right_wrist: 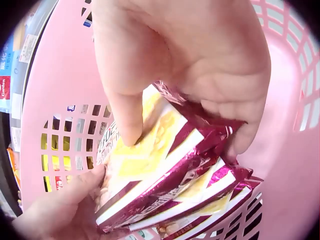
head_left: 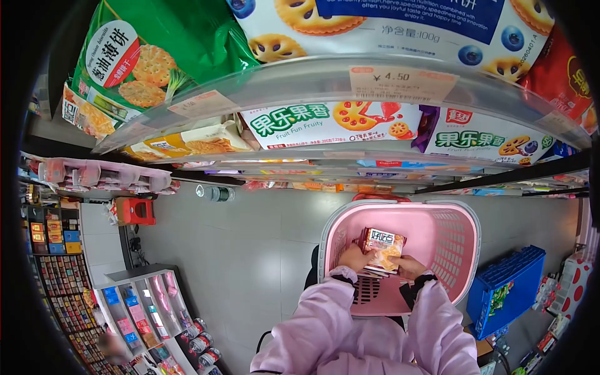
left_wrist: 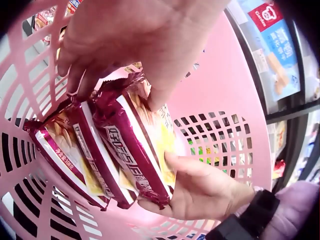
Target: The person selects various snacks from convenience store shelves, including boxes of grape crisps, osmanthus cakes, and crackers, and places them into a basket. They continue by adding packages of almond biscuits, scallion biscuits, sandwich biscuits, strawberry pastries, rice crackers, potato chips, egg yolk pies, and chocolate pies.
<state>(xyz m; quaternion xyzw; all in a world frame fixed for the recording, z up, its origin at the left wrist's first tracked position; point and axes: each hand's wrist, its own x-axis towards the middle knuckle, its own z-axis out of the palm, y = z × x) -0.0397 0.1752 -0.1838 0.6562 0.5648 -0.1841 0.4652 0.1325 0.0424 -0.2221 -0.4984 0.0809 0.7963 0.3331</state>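
Note:
A stack of three biscuit packs (head_left: 384, 247) in maroon, white and yellow wrappers sits inside the pink basket (head_left: 367, 220). My left hand (head_left: 356, 257) grips the stack at one end, thumb on the front pack and fingers behind. At the opposite end my right hand (head_left: 410, 267) holds it the same way, with its thumb across the printed face. In the left wrist view the packs (left_wrist: 135, 150) stand side by side, tilted, with their maroon edges showing. The right wrist view shows the same packs (right_wrist: 155, 165) fanned slightly apart between both hands.
Above the basket, a shop shelf (head_left: 281, 81) carries large biscuit bags and boxes behind a clear price rail. A blue crate (head_left: 505, 287) stands on the floor at the right. Display racks (head_left: 144, 300) and a red stool (head_left: 136, 211) are at the left.

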